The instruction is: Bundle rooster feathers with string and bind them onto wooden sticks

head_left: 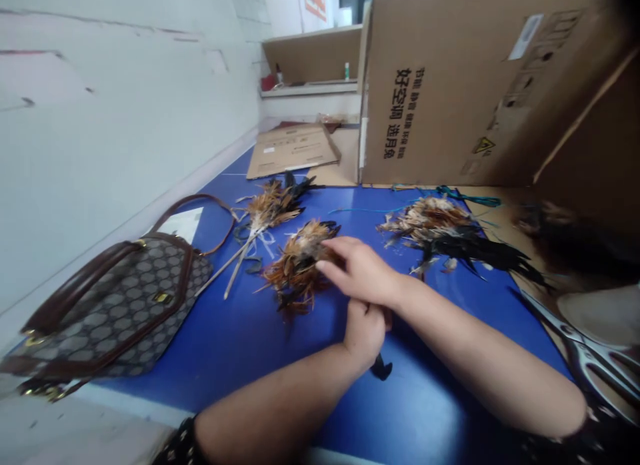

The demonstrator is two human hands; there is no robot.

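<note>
My right hand (359,268) reaches over a pile of brown and black feathers (300,265), its fingertips at the pile's right edge and its fingers apart. Just below the right wrist, my left hand (367,328) is closed in a fist; what lies inside it is hidden. A black feather-like piece (383,368) shows just beneath that fist, and I cannot tell whether the hand holds it. Behind the pile lies a bunch of feathers on pale sticks (273,211). To the right is a larger heap of tan, brown and black feathers (435,225).
A patterned handbag (125,305) stands at the left of the blue table (280,385). Scissors (575,331) lie at the right edge near a whitish container (600,311). A large cardboard box (450,105) and flat cardboard (293,148) are behind. Blue-green string (470,197) lies by the box.
</note>
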